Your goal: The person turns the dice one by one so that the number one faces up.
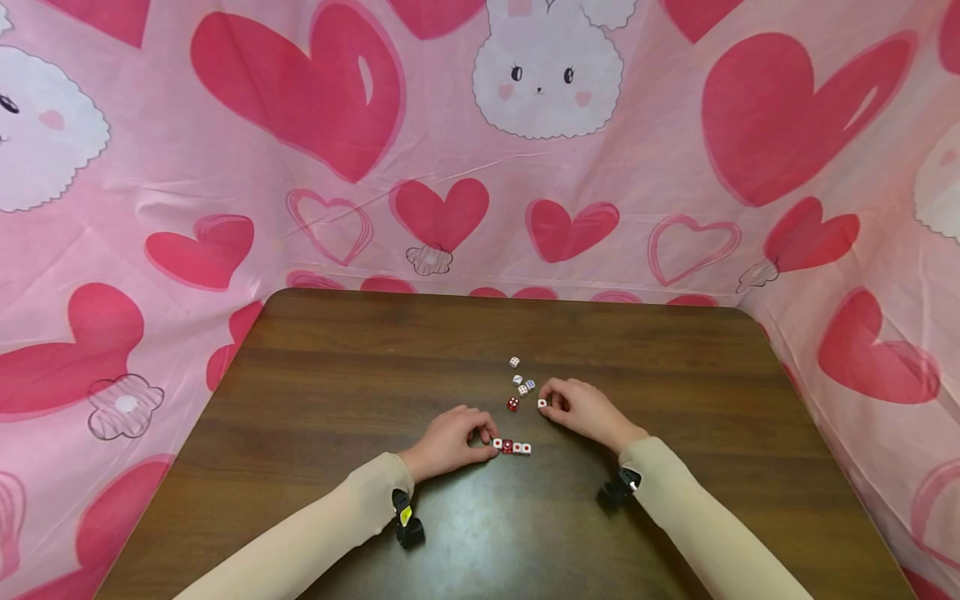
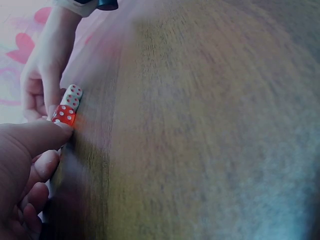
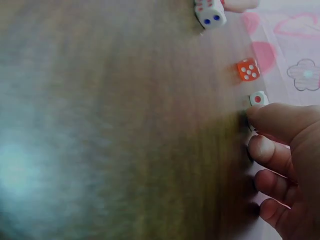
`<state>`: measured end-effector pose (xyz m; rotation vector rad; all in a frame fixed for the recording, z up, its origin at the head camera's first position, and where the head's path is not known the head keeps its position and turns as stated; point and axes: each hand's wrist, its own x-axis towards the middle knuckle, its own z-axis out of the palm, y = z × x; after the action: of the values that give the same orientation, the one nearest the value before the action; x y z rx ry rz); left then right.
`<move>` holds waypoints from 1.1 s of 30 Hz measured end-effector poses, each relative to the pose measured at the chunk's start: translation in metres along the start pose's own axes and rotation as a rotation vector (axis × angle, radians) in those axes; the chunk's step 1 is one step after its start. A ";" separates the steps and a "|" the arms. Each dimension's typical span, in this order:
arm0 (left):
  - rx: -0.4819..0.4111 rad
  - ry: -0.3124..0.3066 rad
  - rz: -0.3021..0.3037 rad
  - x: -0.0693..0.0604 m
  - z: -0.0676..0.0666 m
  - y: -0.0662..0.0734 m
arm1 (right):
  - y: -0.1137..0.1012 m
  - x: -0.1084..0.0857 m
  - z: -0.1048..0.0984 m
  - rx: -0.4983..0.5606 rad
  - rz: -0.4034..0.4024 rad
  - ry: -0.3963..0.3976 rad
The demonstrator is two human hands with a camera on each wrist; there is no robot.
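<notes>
A small white cube-shaped die with a single red pip facing up (image 1: 542, 403) sits just right of the frame's centre, pinched between the thumb and fingertips of a person's right hand (image 1: 588, 410), the grip closed to the die's width. Lower and nearer the middle of the frame, the left hand (image 1: 453, 442) curls its thumb and index finger about the white end die (image 1: 497, 444) of a short row, holding it at the left tip. Pressed up against that die is a translucent red die (image 1: 507, 447), followed to the right by two more white dice (image 1: 522, 448) in line.

Above the row, near the centre of the frame, lies a loose scatter: a red die with white pips (image 1: 513, 404), a cluster of three white dice (image 1: 522, 389), one showing blue pips, and, higher up, a lone white die (image 1: 514, 362).

Beneath it all spreads a dark brown wood-grain table (image 1: 360, 358), light glaring off its surface at lower centre. Beige sleeves (image 1: 705, 508) reach in from the bottom left and bottom right, each with a black wrist-worn device (image 1: 408, 527) at the cuff. Pink fabric printed with red hearts (image 1: 442, 212) and white rabbit faces (image 1: 547, 92) fills the frame's top and sides.
</notes>
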<state>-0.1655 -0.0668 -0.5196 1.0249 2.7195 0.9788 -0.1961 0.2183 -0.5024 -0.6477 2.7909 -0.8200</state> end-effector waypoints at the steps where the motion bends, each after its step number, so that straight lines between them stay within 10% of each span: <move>1: 0.000 0.000 0.001 0.000 0.000 0.000 | -0.001 -0.002 0.001 -0.002 0.000 -0.002; 33: -0.012 0.019 0.026 -0.003 0.003 -0.001 | -0.012 -0.041 0.025 -0.056 -0.252 0.061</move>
<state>-0.1625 -0.0674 -0.5232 1.0569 2.7184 1.0133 -0.1482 0.2161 -0.5152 -1.0169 2.8326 -0.8190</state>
